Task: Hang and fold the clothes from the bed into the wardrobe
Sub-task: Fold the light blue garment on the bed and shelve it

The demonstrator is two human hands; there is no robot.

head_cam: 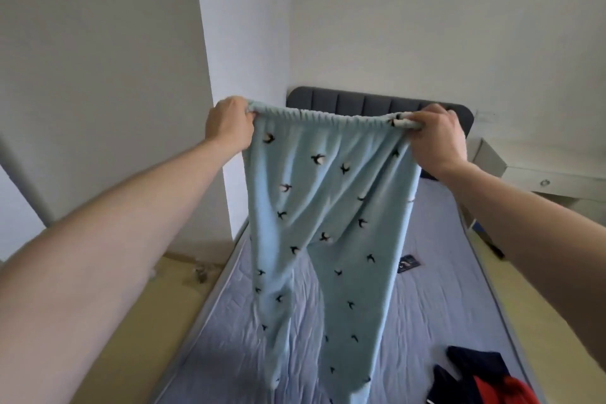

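White walls fill the top half of my view, w/ a wall corner jutting in at approx 11 o'clock. Below, at 9 o'clock, a strip of yellowish floor (108,331) runs beside the bed (426,289), which has a wrinkled blue-grey sheet and stretches up to a dark padded headboard (360,102) at 12.

Left hand (229,123), at 10 o'clock from ctr, is closed round the left end of the elastic waistband. Hanging between both hands, dead ctr, are the light-blue pants (314,207) w/ small dark bird prints; waistband pulled taut, legs dangling down twd the sheet at 6 o'clock, lower ends cut off by frame edge so can't tell if they touch the bed.

Right hand (436,138), at approx 2 o'clock, grips the right end of the waistband, fingers curled over it.

Small dark item (408,263) lies on the sheet just right of the pants. Navy and red clothes (485,377) sit on the bed at 5 o'clock. White nightstand (537,170) stands at 3 o'clock, beside the headboard.
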